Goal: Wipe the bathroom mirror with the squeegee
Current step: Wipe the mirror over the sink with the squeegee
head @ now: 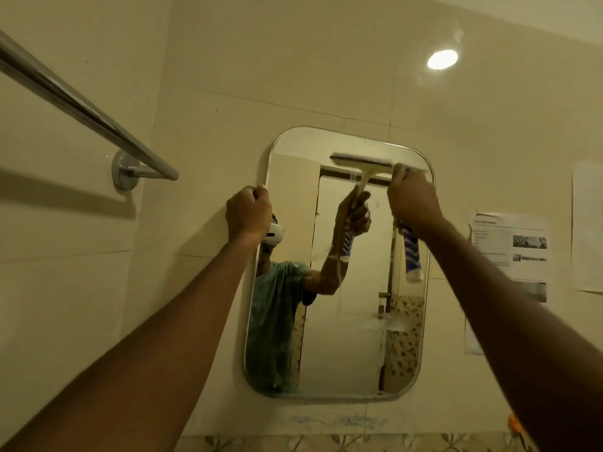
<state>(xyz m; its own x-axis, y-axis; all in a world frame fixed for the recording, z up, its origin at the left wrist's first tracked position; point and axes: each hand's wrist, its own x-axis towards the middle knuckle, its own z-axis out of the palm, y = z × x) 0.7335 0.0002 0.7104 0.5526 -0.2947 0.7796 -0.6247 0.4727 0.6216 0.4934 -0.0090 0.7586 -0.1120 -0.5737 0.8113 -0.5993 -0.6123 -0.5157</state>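
Note:
A rounded rectangular mirror (pixel 346 321) hangs on the beige tiled wall. My right hand (pixel 412 199) grips the squeegee by its blue-and-white striped handle (pixel 411 256), whose end hangs below the fist. The squeegee's white blade (pixel 362 161) lies flat against the glass near the mirror's top edge. My left hand (pixel 248 214) is curled round the mirror's upper left edge. The glass reflects a person in a green shirt with a headset and the hand holding the squeegee. Faint streaks show on the lower glass.
A chrome towel rail (pixel 85 109) juts out from the wall at the upper left. Printed paper sheets (pixel 512 249) are stuck to the wall right of the mirror. A ceiling lamp's glare (pixel 442 59) shows on the tiles above. A patterned tile border runs below the mirror.

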